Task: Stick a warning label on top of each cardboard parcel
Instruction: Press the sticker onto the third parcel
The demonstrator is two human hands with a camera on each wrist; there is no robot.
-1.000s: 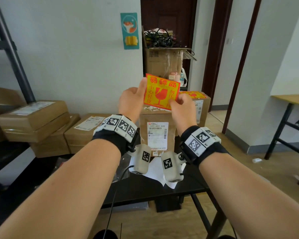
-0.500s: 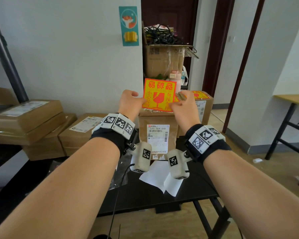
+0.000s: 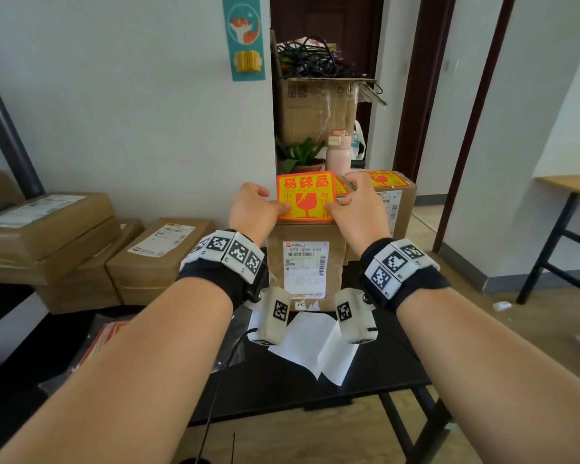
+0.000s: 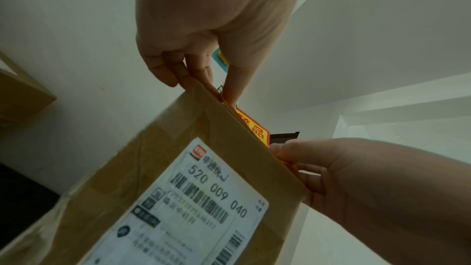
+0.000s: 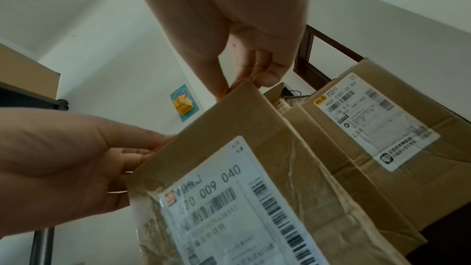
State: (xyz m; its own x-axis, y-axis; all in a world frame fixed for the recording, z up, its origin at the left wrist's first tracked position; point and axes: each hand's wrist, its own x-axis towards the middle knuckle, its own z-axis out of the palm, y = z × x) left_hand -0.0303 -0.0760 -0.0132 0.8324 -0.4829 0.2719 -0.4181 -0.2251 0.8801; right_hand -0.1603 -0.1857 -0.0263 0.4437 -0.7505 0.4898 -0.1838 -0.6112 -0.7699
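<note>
A brown cardboard parcel (image 3: 304, 266) stands upright on the black table, its white shipping slip facing me. An orange and yellow warning label (image 3: 306, 195) lies tilted over its top edge. My left hand (image 3: 275, 204) pinches the label's left edge and my right hand (image 3: 340, 202) pinches its right edge. In the left wrist view my left hand (image 4: 216, 88) has its fingertips at the parcel's (image 4: 178, 168) top corner, with the label (image 4: 254, 128) showing above the edge. Behind and to the right, a second parcel (image 3: 392, 209) carries a label on top.
Several unlabelled parcels (image 3: 47, 236) are stacked at the left by the wall. White backing sheets (image 3: 315, 346) lie on the black table (image 3: 315, 393) in front of the parcel. An open box of cables (image 3: 318, 105), a plant and a pink bottle (image 3: 339, 152) stand behind. A wooden desk (image 3: 570, 185) is at the right.
Both hands have carried the label down and forward, from held up facing me to lying over the top of the upright parcel.
</note>
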